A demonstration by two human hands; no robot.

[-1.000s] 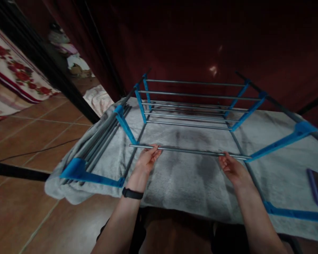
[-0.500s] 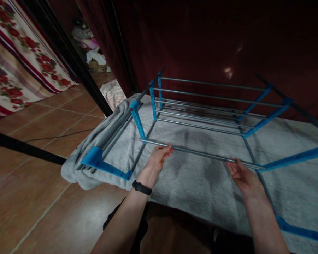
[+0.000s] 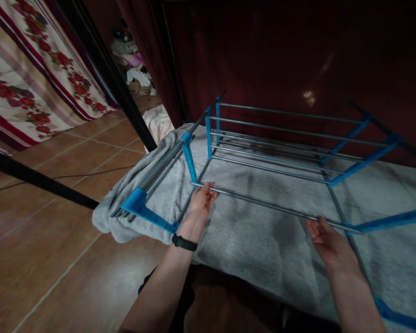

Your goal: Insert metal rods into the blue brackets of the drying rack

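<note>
A rack frame of grey metal tubes and blue plastic brackets lies on a grey blanket (image 3: 242, 245). Both my hands grip one metal tube (image 3: 263, 201) that spans between two brackets. My left hand (image 3: 201, 200), below a black wristband, pinches it close to the left blue bracket (image 3: 190, 159). Toward the tube's other end, my right hand (image 3: 324, 238) holds it with thumb above and fingers beneath, near the right blue bracket (image 3: 395, 219). Several crossbars (image 3: 270, 169) are fitted between the brackets farther back.
Several loose grey tubes (image 3: 159, 171) lie on the blanket at the left, beside a blue bracket (image 3: 147, 216). Black metal posts (image 3: 125, 99) stand left over a tiled floor (image 3: 55, 240) with a dark cable. A dark red curtain (image 3: 263, 60) hangs behind.
My left hand has slid left along the tube, closer to the left bracket. The right hand keeps its grip near the right end. The whole view has shifted slightly.
</note>
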